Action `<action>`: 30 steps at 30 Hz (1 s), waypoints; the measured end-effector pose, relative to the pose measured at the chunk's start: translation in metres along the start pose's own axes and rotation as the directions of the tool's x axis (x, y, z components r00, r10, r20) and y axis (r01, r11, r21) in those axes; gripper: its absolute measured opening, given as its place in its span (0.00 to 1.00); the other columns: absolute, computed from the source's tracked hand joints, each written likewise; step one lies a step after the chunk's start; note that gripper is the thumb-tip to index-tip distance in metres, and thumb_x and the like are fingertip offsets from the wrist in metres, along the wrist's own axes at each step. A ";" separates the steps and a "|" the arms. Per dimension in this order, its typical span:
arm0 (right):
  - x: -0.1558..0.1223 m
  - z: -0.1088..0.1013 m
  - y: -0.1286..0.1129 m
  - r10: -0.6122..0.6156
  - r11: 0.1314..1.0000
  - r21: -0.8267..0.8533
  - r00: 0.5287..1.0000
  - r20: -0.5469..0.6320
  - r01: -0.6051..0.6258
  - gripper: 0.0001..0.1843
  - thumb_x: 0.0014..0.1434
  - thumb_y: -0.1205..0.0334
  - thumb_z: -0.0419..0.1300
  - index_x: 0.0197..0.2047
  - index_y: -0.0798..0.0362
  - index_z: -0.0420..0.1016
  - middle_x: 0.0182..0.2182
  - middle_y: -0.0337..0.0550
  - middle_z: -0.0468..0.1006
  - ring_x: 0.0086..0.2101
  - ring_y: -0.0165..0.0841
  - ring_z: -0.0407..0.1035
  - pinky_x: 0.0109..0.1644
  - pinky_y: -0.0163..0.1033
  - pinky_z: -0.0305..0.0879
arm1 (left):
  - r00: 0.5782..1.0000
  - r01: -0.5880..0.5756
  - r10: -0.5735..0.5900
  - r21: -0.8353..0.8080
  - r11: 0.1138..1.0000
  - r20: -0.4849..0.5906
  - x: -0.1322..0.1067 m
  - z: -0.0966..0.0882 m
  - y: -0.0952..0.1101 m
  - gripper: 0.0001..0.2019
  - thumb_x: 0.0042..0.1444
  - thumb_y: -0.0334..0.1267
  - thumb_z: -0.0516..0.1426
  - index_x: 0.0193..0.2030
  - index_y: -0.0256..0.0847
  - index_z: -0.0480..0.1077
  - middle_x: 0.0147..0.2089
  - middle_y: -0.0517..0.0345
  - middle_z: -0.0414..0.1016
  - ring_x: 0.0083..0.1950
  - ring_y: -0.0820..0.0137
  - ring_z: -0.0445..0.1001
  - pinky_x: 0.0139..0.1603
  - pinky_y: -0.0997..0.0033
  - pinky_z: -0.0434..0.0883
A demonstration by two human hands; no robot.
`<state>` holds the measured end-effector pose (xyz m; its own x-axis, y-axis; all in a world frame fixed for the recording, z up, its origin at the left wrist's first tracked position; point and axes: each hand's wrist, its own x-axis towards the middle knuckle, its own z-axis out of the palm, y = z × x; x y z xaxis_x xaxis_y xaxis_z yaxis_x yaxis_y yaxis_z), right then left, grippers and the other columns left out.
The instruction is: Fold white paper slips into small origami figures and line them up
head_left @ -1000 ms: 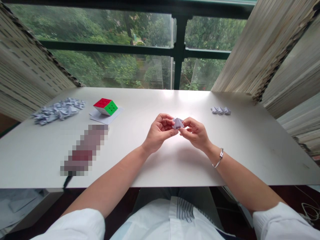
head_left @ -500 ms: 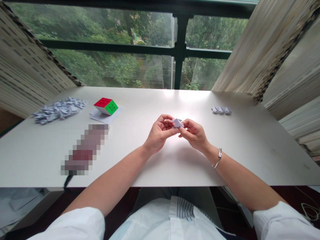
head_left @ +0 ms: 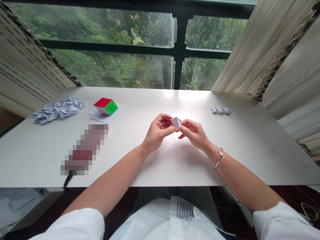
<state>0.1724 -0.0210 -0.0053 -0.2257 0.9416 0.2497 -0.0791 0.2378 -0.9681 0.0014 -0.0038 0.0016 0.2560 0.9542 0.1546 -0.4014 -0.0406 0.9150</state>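
Note:
A small folded piece of white paper (head_left: pixel 176 122), with a pointed, pyramid-like face toward me, is held above the middle of the table. My left hand (head_left: pixel 158 131) pinches its left side between thumb and fingers. On the other side, my right hand (head_left: pixel 194 133) grips it with thumb and forefinger, the wrist wearing a silver bangle (head_left: pixel 218 157). The fingers partly hide the paper's edges. Three or so similar folded pieces (head_left: pixel 221 110) stand in a row at the back right.
A heap of folded paper pieces (head_left: pixel 60 110) lies at the back left of the white table (head_left: pixel 245 146). Beside it, a Rubik's cube (head_left: pixel 106 106) rests on white paper sheets (head_left: pixel 105 118). A pixelated long object (head_left: pixel 85 151) lies nearer me. Curtains (head_left: pixel 240 46) flank the window.
The folded paper has been turned slightly, so a broader triangular face shows. Both hands have shifted a little and still hold it.

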 end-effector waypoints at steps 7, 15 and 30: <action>0.001 -0.001 0.003 -0.067 0.997 -0.040 0.997 -0.028 0.066 0.14 0.58 0.51 0.65 0.34 0.53 0.73 0.30 0.40 0.76 0.31 0.30 0.71 0.32 0.37 0.76 | 1.000 -0.009 0.009 -0.013 1.000 -0.009 -0.002 0.004 -0.002 0.23 0.40 0.31 0.71 0.43 0.42 0.68 0.33 0.64 0.71 0.35 0.75 0.72 0.42 0.72 0.73; 0.000 0.001 0.006 -0.131 0.985 -0.123 0.988 -0.084 0.120 0.13 0.58 0.51 0.65 0.35 0.53 0.74 0.30 0.40 0.75 0.29 0.30 0.70 0.31 0.38 0.74 | 0.994 -0.111 0.111 0.069 0.991 0.009 -0.002 0.001 -0.002 0.22 0.42 0.33 0.71 0.46 0.43 0.74 0.36 0.61 0.74 0.39 0.73 0.74 0.44 0.74 0.72; 0.000 0.004 0.002 -0.183 0.982 0.015 0.973 -0.143 0.187 0.14 0.53 0.53 0.70 0.42 0.48 0.79 0.41 0.42 0.77 0.40 0.34 0.74 0.39 0.40 0.78 | 0.990 -0.140 0.141 0.026 0.990 -0.024 -0.002 0.003 -0.006 0.12 0.43 0.34 0.71 0.33 0.40 0.75 0.33 0.61 0.76 0.36 0.73 0.75 0.42 0.71 0.74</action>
<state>0.1684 -0.0211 -0.0067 -0.0665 0.9066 0.4167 -0.1348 0.4057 -0.9040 0.0053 -0.0065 -0.0028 0.1757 0.9459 0.2728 -0.4101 -0.1816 0.8938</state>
